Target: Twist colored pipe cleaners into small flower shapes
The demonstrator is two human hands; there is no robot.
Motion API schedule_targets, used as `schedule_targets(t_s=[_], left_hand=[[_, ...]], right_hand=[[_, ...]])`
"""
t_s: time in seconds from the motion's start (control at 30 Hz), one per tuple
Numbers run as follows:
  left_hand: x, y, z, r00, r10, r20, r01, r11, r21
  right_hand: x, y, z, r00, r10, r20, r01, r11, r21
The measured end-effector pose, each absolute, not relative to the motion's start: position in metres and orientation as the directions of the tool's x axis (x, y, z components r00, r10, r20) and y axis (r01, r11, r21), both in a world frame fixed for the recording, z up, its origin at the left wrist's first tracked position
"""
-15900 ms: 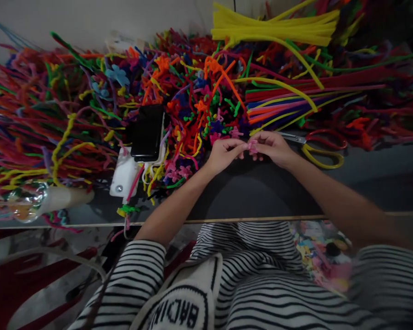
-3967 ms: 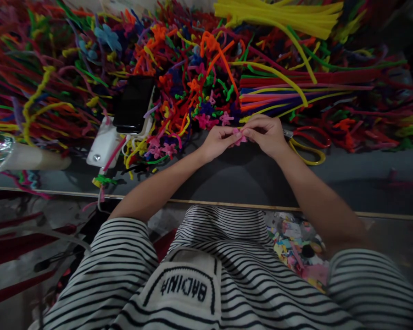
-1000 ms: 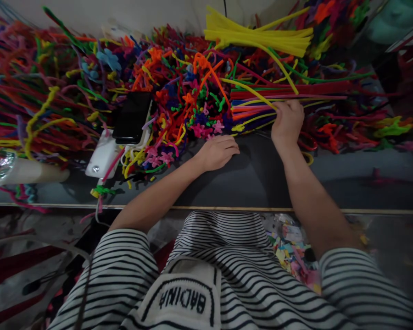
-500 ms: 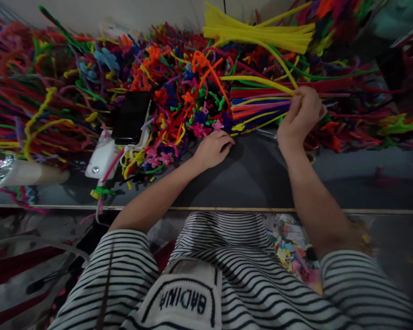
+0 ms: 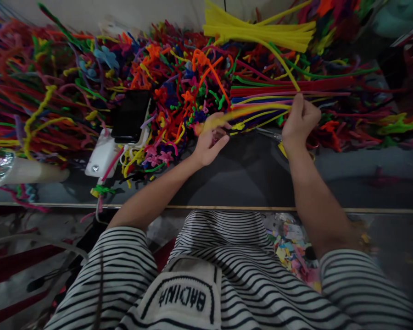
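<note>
My right hand (image 5: pixel 301 117) is closed on a bent yellow pipe cleaner (image 5: pixel 282 59). One arm of it rises toward the yellow bundle (image 5: pixel 261 32) at the top. The other arm, blurred, runs left toward my left hand (image 5: pixel 213 140). That hand has its fingers apart at the front edge of the pile, with the blurred yellow end over its fingertips; no grip shows. Straight pipe cleaners (image 5: pixel 261 101) in several colours lie between and behind the hands. Scissors (image 5: pixel 270 134) lie partly hidden beside my right wrist.
Heaps of coloured pipe cleaners (image 5: pixel 17 101) cover the back of the dark table (image 5: pixel 241 178). A black phone (image 5: pixel 131 117), a white power bank (image 5: pixel 101 158) with a cable and a clear-topped cup (image 5: pixel 34 172) are at the left.
The yellow pipe cleaner's left arm has swung down toward my left hand. My left hand has turned and its fingers have spread. My right hand has shifted slightly down, uncovering more of the scissors.
</note>
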State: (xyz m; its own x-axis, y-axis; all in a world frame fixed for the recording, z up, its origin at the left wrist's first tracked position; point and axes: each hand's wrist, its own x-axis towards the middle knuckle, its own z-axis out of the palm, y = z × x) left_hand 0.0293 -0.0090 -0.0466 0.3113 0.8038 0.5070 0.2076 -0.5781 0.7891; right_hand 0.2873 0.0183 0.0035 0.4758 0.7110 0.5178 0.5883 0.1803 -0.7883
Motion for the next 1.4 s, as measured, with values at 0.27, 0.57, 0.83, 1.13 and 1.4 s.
schedule_targets(t_s=[0.27, 0.57, 0.83, 1.13, 1.4], left_hand=[[0.038, -0.014, -0.052, 0.342, 0.806, 0.483, 0.050, -0.529, 0.847], [0.027, -0.002, -0.055, 0.088, 0.862, 0.499, 0.321, -0.499, 0.805], [0.031, -0.015, -0.031, 0.145, 0.854, 0.499, 0.432, -0.509, 0.745], [0.041, -0.027, -0.020, 0.181, 0.905, 0.385, 0.287, -0.423, 0.859], [0.043, -0.013, -0.036, 0.075, 0.959, 0.275, 0.107, -0.282, 0.953]], right_hand=[[0.290, 0.010, 0.021, 0.491, 0.766, 0.415, 0.737, -0.111, -0.667], [0.298, 0.022, 0.010, 0.508, 0.784, 0.357, 0.751, -0.201, -0.629], [0.308, 0.030, -0.001, 0.529, 0.741, 0.414, 0.750, -0.180, -0.637], [0.249, -0.027, 0.008, -0.459, 0.765, 0.453, 0.609, 0.642, -0.467], [0.260, -0.017, 0.005, -0.530, 0.798, 0.286, 0.603, 0.592, -0.534]])
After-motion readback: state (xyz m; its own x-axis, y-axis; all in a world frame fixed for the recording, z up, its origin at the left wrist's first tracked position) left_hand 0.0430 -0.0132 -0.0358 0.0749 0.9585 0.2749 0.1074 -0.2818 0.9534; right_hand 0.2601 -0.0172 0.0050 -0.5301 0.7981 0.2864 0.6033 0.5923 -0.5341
